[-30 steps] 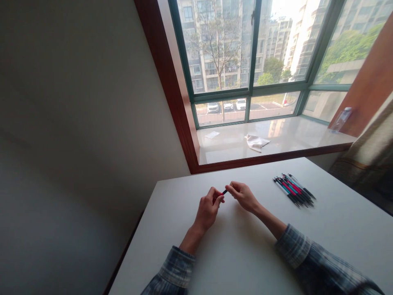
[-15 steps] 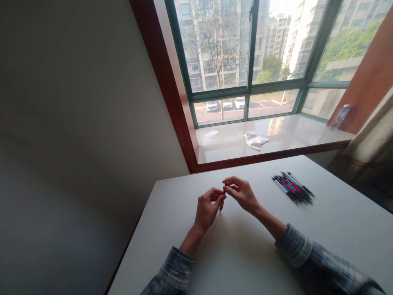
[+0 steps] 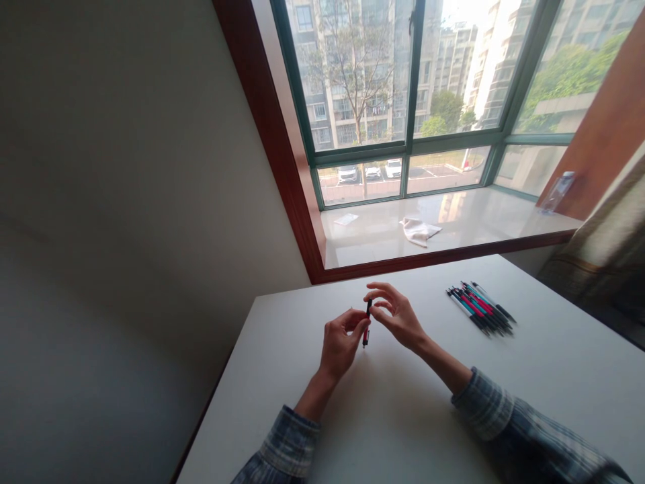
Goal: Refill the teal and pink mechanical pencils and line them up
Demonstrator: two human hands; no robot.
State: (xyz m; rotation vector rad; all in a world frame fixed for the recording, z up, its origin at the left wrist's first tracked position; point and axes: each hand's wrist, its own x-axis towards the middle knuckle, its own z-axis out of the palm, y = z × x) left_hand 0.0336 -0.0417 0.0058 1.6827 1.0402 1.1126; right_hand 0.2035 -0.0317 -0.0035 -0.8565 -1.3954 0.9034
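My left hand [image 3: 344, 341] pinches a red and black pen [image 3: 365, 336] by its middle between thumb and fingers. The pen points steeply up and down above the table, its black end [image 3: 369, 304] uppermost and its clip end below my fingers. Around that black end, my right hand [image 3: 397, 316] is open, fingers curved and apart, with the thumb close beside the pen; whether the thumb touches it is hard to tell. To the right lies a pile of pens [image 3: 481, 309] with red, teal, white and black barrels.
The white table [image 3: 403, 417] stands against a grey wall [image 3: 151, 235] on the left. Behind it, the window sill [image 3: 373, 252] bears a crumpled white cloth [image 3: 421, 232], a flat white paper [image 3: 347, 219] and a clear bottle [image 3: 558, 193]. A curtain [image 3: 605, 228] hangs at the right.
The fingers of my right hand have spread and lifted off the pen's black end, which now shows more. The pen has turned slightly in my left hand, its clip coming into sight.
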